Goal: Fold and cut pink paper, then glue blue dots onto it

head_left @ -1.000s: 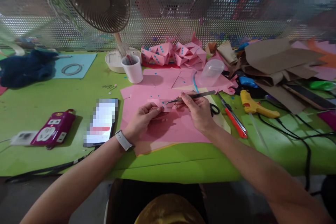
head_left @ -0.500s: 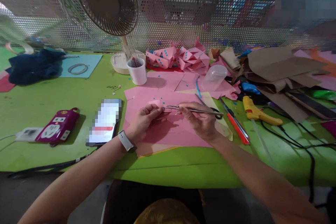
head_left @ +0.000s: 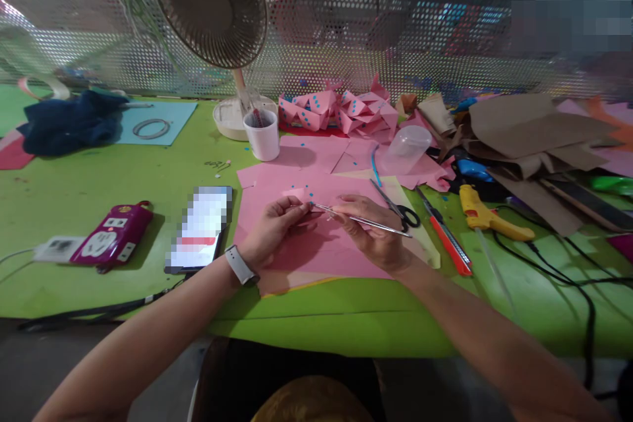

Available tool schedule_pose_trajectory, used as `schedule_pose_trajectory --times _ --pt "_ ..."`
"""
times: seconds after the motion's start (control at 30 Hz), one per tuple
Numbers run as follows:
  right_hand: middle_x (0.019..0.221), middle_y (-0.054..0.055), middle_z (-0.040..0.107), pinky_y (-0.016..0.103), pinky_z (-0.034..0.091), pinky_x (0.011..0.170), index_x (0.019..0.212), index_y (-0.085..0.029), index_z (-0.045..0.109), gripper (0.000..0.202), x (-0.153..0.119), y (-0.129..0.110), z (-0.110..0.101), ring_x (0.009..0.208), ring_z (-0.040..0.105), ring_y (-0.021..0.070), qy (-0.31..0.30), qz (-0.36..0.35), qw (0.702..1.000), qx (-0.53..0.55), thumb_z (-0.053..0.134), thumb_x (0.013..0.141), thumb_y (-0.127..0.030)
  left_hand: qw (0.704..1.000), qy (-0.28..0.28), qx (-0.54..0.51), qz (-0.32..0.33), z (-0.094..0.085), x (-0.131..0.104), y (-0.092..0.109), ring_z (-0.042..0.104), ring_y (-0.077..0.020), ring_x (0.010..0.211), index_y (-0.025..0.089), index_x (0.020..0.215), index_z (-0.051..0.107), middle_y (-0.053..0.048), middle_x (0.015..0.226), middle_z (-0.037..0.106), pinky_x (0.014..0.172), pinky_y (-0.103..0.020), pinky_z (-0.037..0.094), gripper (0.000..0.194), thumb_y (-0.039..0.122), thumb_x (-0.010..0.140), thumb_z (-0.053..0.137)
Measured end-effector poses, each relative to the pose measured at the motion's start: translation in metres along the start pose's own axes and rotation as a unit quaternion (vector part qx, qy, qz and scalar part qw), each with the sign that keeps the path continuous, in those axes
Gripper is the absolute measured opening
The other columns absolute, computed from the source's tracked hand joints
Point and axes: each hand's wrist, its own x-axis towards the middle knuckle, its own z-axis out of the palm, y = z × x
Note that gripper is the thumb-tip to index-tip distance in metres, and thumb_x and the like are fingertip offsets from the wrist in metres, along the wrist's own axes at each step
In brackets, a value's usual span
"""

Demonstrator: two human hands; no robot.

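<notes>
Left hand (head_left: 271,229) pinches a small folded pink paper piece (head_left: 297,196) between thumb and fingers, grip closed on it, held low over the pink sheets (head_left: 321,244) on the tabletop (head_left: 99,184). Right hand (head_left: 376,234) closed on thin metal tweezers (head_left: 361,219), tips touching the piece's edge just beside the left grip; whether the tips hold a blue dot is too small to tell. Judgement: best done with both wrists resting on the sheet, tips squeezed lightly, piece kept flat and firm. Scissors (head_left: 398,208) and red utility knife (head_left: 445,237) lie just beyond the right grip; phone (head_left: 200,231) outboard of the left.
</notes>
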Motion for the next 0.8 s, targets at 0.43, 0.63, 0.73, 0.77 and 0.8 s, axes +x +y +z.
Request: schedule_pose_trajectory --times 0.43,0.63,0.73,0.77,0.8 --pt "0.086 0.003 0.076 0.041 0.057 0.084 0.099 -0.026 0.071 0.016 -0.0002 0.0004 0.0008 0.090 0.070 0.0215 0.000 0.007 1.000 -0.008 0.062 0.087 -0.020 1.000 -0.003 0.001 0.004 0.0006 0.0002 0.0000 0.071 -0.0128 0.081 0.014 0.079 0.061 -0.004 0.085 0.073 0.082 -0.025 0.055 0.018 0.020 0.075 0.078" --pt "0.086 0.004 0.075 0.041 0.057 0.085 0.100 -0.026 0.071 0.017 -0.0014 0.0023 0.0021 0.091 0.069 0.0218 0.010 0.001 1.000 -0.003 0.063 0.087 -0.019 1.000 -0.003 -0.011 0.007 0.0010 -0.0003 0.0000 0.071 -0.0127 0.080 0.014 0.077 0.060 -0.003 0.083 0.073 0.076 -0.022 0.056 0.020 0.019 0.074 0.079" --pt "0.086 0.002 0.075 0.042 0.057 0.086 0.098 -0.027 0.072 0.016 -0.0012 0.0021 0.0023 0.089 0.069 0.0214 0.012 0.004 1.000 -0.006 0.062 0.088 -0.020 1.000 -0.005 -0.013 0.004 0.0016 -0.0015 0.0007 0.072 -0.0139 0.083 0.014 0.076 0.059 -0.003 0.084 0.073 0.075 -0.021 0.056 0.020 0.018 0.074 0.079" --pt "0.086 0.002 0.075 0.041 0.057 0.086 0.098 -0.027 0.072 0.016 -0.0009 0.0017 0.0022 0.088 0.069 0.0213 0.014 0.001 1.000 -0.007 0.062 0.088 -0.020 1.000 -0.005 -0.013 0.003 0.0017 -0.0018 0.0009 0.072 -0.0142 0.084 0.014 0.076 0.059 -0.004 0.085 0.073 0.074 -0.021 0.056 0.019 0.018 0.074 0.078" --pt "0.086 0.002 0.076 0.041 0.057 0.086 0.099 -0.027 0.071 0.016 -0.0006 0.0012 0.0021 0.089 0.069 0.0212 0.017 0.000 1.000 -0.008 0.062 0.088 -0.020 1.000 -0.006 -0.011 0.002 0.0017 -0.0020 0.0009 0.072 -0.0144 0.084 0.014 0.077 0.060 -0.004 0.085 0.073 0.074 -0.021 0.056 0.018 0.018 0.075 0.078"
